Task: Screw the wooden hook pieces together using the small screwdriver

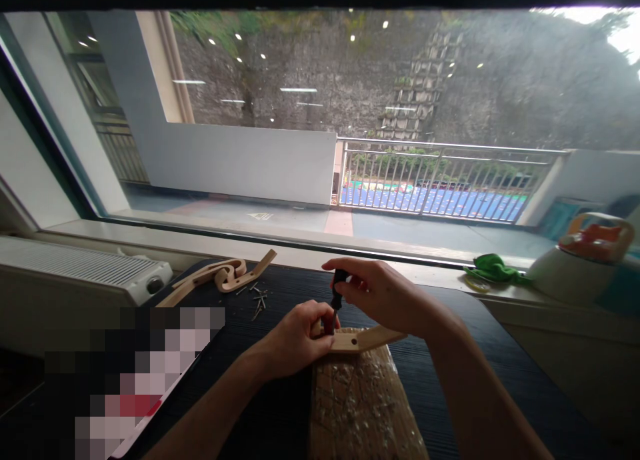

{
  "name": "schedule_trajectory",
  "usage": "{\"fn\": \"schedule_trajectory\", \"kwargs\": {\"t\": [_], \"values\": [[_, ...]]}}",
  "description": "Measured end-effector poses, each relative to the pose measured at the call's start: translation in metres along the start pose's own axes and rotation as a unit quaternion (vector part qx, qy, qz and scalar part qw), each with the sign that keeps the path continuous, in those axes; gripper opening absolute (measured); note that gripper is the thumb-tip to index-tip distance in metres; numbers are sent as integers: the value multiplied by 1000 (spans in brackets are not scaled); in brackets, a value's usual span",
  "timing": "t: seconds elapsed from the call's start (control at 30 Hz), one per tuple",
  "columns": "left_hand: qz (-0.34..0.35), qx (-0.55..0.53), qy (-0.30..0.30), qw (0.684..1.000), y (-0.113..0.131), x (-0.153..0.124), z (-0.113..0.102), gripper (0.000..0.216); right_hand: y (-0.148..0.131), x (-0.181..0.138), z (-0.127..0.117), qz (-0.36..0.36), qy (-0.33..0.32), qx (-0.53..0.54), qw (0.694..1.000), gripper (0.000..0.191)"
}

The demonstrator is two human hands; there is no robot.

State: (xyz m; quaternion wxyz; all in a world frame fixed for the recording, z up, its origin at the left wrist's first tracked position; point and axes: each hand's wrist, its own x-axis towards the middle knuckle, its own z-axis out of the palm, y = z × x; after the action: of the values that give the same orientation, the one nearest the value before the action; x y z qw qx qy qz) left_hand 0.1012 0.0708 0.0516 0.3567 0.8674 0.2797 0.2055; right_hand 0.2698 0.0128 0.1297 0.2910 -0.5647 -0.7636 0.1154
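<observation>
My right hand is closed around the dark handle of a screwdriver, which stands upright with its shaft pointing down. Below it, my left hand pinches a pale bent wooden piece that has a dark round hole in it. The screwdriver's tip is hidden behind my left fingers. Under the wooden piece lies a box-like block wrapped in shiny clear plastic or tape. Several screws are scattered on the dark table to the left of my hands.
More curved wooden pieces lie at the table's back left. A white radiator stands left of the dark table. On the sill at the right are a green cloth and a pale rounded kettle-like container. A large window runs behind.
</observation>
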Motion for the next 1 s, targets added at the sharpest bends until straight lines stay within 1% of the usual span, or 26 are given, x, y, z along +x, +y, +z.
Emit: {"fn": "schedule_trajectory", "kwargs": {"t": [0.2,0.47,0.73,1.0], "values": [[3,-1,2,1000,0,0,0,13,0,0,0,13,16,-18,1000,35],[1,-10,-1,1000,1,-1,-1,13,-3,-2,-1,-7,-18,23,1000,36],[4,-4,2,1000,-3,0,1,11,-2,-1,0,19,11,-11,1000,33],[2,-11,-6,1000,-1,0,-1,12,-6,-2,2,-1,7,17,1000,34]]}}
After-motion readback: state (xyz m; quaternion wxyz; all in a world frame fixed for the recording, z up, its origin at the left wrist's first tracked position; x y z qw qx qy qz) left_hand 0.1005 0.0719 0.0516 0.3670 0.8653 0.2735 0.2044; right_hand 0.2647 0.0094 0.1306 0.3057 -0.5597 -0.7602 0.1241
